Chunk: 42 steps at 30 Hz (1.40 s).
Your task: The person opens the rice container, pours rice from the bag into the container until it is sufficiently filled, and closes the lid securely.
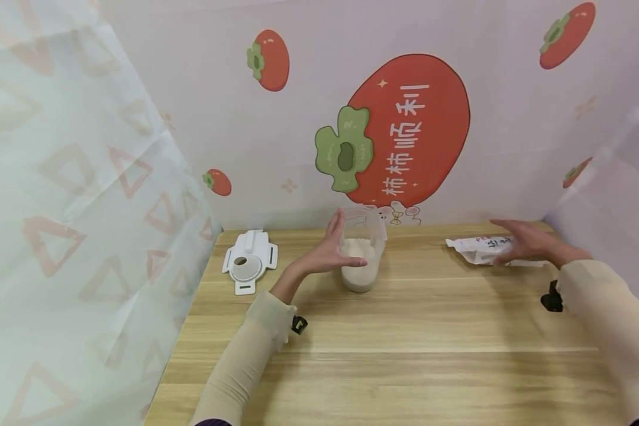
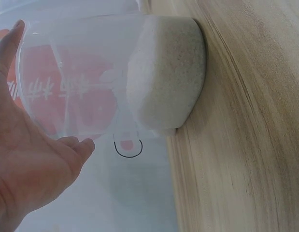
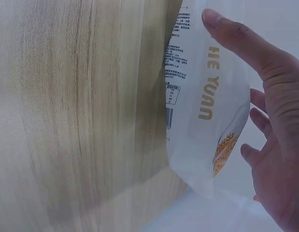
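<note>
A clear plastic container (image 1: 360,273) with pale, rice-like grains in its lower part stands upright near the back wall. My left hand (image 1: 330,251) is spread at its upper left side, the thumb reaching across the front and the fingers straight beside the rim. In the left wrist view, the hand (image 2: 38,169) lies right at the container's (image 2: 163,72) open end. On the right, a white printed bag (image 1: 479,248) lies on the table. My right hand (image 1: 529,244) spreads over it, thumb and fingers apart on either side of the bag (image 3: 207,96) in the right wrist view.
A white plastic lid-like piece (image 1: 249,263) with a round hole and side tabs lies at the table's back left. The wooden table (image 1: 394,361) meets a printed backdrop (image 1: 309,148) behind, with sheets (image 1: 85,236) on both sides.
</note>
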Tool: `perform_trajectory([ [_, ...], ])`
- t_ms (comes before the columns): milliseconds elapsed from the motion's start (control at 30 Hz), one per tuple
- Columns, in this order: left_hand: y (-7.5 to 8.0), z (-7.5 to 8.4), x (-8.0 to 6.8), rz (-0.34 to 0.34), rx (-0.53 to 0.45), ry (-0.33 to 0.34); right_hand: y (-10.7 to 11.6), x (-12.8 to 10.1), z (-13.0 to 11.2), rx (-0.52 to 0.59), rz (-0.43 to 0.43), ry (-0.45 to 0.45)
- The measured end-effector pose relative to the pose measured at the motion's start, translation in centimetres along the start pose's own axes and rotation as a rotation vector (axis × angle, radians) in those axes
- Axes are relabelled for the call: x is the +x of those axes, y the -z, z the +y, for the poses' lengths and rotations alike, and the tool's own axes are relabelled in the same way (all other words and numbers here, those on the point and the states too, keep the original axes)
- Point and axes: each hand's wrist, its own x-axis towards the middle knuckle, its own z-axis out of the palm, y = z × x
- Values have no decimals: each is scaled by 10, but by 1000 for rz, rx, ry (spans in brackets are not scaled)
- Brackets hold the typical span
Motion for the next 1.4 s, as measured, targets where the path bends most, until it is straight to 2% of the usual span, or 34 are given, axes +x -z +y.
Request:
perform_trajectory([
  [267, 0, -1, 0, 5, 8, -12, -1, 4, -9, 0, 10, -44],
  [467, 1, -1, 0, 3, 14, -18, 0, 7, -21, 33, 21, -36],
  [667, 3, -2, -1, 9, 27, -38, -3, 13, -33, 40, 35, 7],
  [800, 5, -3, -2, 18, 41, -25, -4, 15, -42, 43, 53, 48],
  [1000, 13, -5, -8, 58, 77, 5, -7, 18, -52, 41, 62, 81],
  [1400, 38, -15, -30, 110, 118, 38, -8, 25, -79, 26, 39, 56],
])
